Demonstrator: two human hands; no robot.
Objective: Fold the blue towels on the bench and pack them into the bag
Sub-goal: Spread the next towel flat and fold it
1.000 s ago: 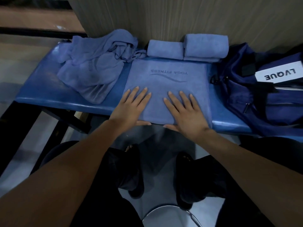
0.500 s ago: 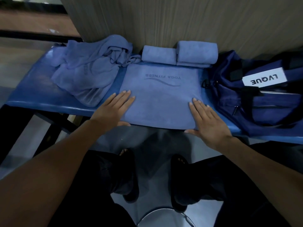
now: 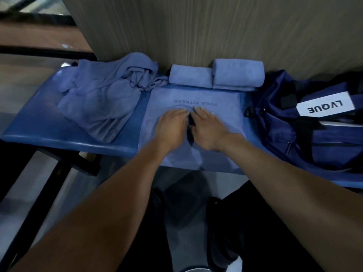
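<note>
Your left hand (image 3: 172, 124) and right hand (image 3: 208, 127) press flat, fingers straight, side by side on the towel (image 3: 222, 114) spread on the bench (image 3: 39, 122) (bag (image 3: 314, 138) to your right). You're smoothing; next, likely another fold.

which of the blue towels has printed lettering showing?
The flat towel under both hands: it reads YOGA FITNESS. The two folded towels by the wall and the crumpled pile show none.

Both hands (image 3: 191, 127) slid from towel (image 3: 222, 103) edges to centre.
</note>
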